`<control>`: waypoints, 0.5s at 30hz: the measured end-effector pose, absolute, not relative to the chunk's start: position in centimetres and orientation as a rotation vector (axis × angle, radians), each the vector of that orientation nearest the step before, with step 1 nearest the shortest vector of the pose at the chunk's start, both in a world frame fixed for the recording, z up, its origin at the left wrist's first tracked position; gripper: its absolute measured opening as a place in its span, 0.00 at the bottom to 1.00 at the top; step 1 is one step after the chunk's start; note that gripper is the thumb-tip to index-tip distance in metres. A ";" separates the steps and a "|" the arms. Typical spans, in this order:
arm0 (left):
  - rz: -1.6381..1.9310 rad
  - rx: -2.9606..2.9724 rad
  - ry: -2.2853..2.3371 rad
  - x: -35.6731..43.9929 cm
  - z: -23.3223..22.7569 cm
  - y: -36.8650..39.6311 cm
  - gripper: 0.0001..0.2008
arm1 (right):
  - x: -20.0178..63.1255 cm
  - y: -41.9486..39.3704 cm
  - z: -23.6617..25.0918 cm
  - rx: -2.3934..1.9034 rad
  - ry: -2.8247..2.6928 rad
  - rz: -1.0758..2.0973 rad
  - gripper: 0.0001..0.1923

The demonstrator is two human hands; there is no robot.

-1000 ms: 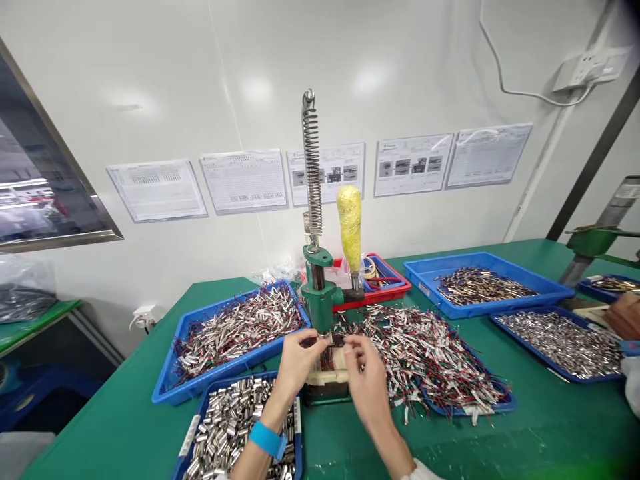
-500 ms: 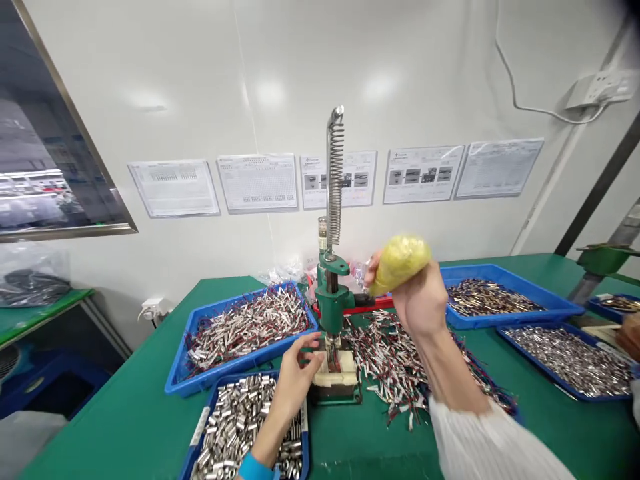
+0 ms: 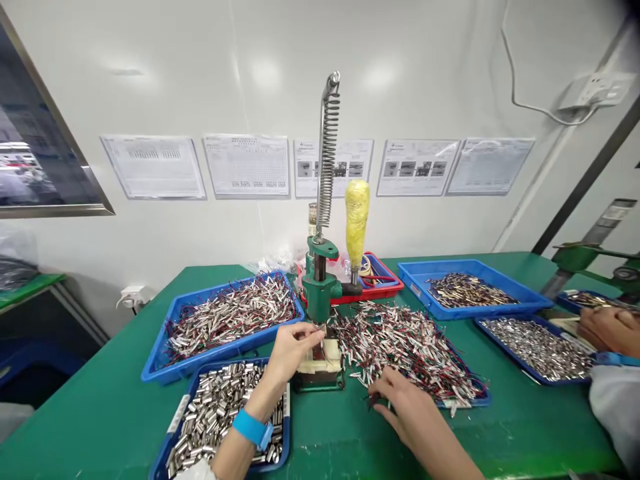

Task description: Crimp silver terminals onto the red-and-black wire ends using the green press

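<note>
A green hand press (image 3: 321,287) with a tall spring stands in front of me, its yellow-wrapped lever handle (image 3: 357,223) upright. My left hand (image 3: 290,353), with a blue wristband, is pinched at the press, just under the ram and over the pale base block (image 3: 325,360). What its fingertips hold is too small to make out. My right hand (image 3: 407,403) is low at the near edge of the heap of small white parts with red and black wires (image 3: 400,347). Its thumb and fingers close around a small dark wired part (image 3: 373,399).
Left of the press stand a blue tray of wired parts (image 3: 230,313) and a blue tray of metal sleeves (image 3: 220,407). A red tray (image 3: 390,288) lies behind it. At right are more blue trays (image 3: 543,303), another press (image 3: 575,257) and another person's hand (image 3: 613,330).
My right hand has let go of the yellow lever handle and come down to the wired parts. The handle has swung upright. My left hand stays at the press, its fingertips now pinched under the ram.
</note>
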State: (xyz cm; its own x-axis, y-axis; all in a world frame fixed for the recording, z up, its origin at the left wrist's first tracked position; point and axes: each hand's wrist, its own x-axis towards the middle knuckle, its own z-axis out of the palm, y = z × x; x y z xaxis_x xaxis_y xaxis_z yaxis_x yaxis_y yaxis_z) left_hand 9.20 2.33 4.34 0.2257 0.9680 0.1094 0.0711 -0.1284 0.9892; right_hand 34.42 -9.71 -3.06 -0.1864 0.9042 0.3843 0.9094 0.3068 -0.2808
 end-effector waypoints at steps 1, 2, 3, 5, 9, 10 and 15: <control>1.059 1.412 1.021 9.0 4.4 1.6 0.22 | 34.4 -9.7 -4.1 -1.588 -2.130 -0.077 0.08; 1.034 1.340 0.987 8.8 4.5 0.9 0.24 | 34.3 -9.5 -4.8 -1.568 -2.139 -0.120 0.09; 1.011 1.247 0.942 8.5 4.7 0.1 0.25 | 34.1 -9.4 -5.1 -1.549 -2.138 -0.147 0.11; 0.970 1.054 0.828 7.9 5.0 -1.5 0.25 | 33.7 -9.1 -5.0 -1.520 -2.125 -0.155 0.13; 0.923 0.937 0.678 6.5 6.5 -3.9 0.19 | 33.5 -9.0 -3.6 -1.480 -2.008 0.007 0.12; 0.916 0.930 0.665 6.2 7.0 -4.3 0.19 | 33.6 -9.1 -3.2 -1.487 -1.941 0.060 0.12; 0.908 0.911 0.685 5.0 8.9 -5.7 0.18 | 34.3 -9.6 -1.6 -1.574 -1.555 0.322 0.15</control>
